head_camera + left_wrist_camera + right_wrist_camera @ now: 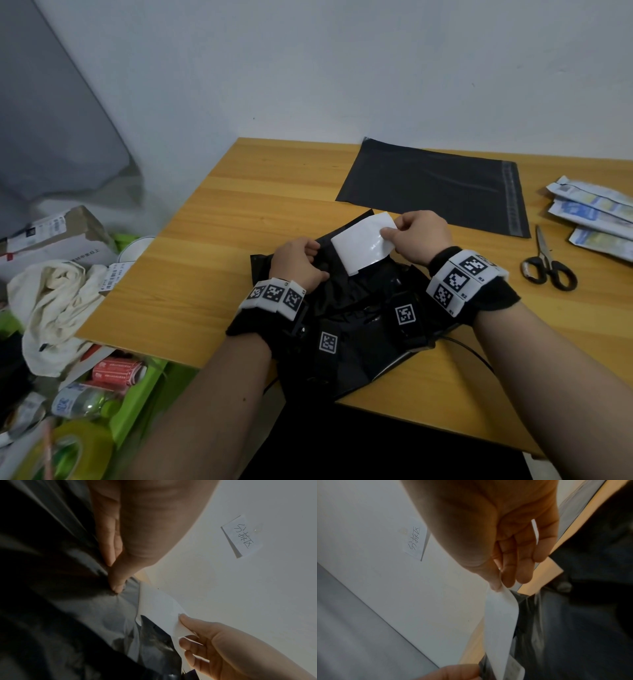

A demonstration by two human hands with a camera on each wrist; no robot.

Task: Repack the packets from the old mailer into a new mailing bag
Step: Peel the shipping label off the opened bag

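Black crumpled old mailer [346,308] sits at the near edge of the wooden table [212,260] | left hand [301,263] pinches its plastic | right hand [423,236] pinches corner of white label [359,245], thumb against fingers | new mailing bag [435,186] flat behind | packets [596,216] far right, scissors [548,263] beside

From the head camera we look forward and down across a wooden table [260,192] toward a white wall [342,68]. Each wrist camera sits very close under its own hand, facing up past the fingers. Both wrist views share the handwritten wall note [241,536], and a white label [501,622].
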